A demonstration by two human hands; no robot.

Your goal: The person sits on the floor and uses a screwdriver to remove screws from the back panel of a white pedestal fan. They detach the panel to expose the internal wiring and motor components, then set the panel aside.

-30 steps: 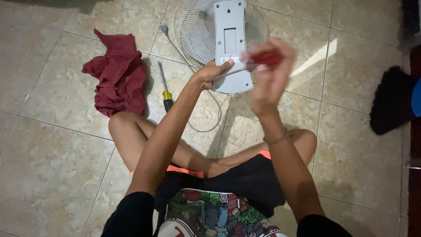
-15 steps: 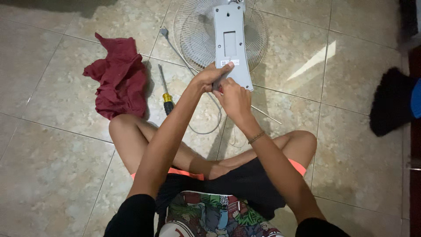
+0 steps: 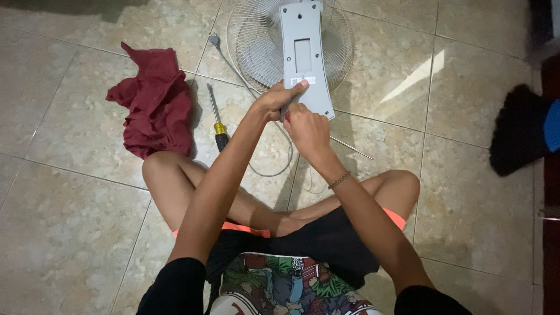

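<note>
The person sits cross-legged on the tiled floor (image 3: 76, 233), with the fan (image 3: 291, 41) laid flat just in front of the knees, so both hands can work on it from above. Its grey base panel (image 3: 306, 58) lies face up over the round wire guard.

The left hand (image 3: 277, 100) grips the near left edge of the panel, thumb on top and fingers (image 3: 297, 87) curled against the side, apparently to keep it from shifting. The right hand (image 3: 306, 128) is closed in a fist just beside it at the panel's near edge; a speck of red shows at the fist, perhaps a tool handle, but what the fist holds cannot be told for certain.

A screwdriver (image 3: 217, 122) with a yellow and black handle lies on the floor to the left, within easy reach, next to a crumpled dark red cloth (image 3: 154, 102). The fan's grey cord (image 3: 274, 169) loops across the tiles between fan and legs.
</note>
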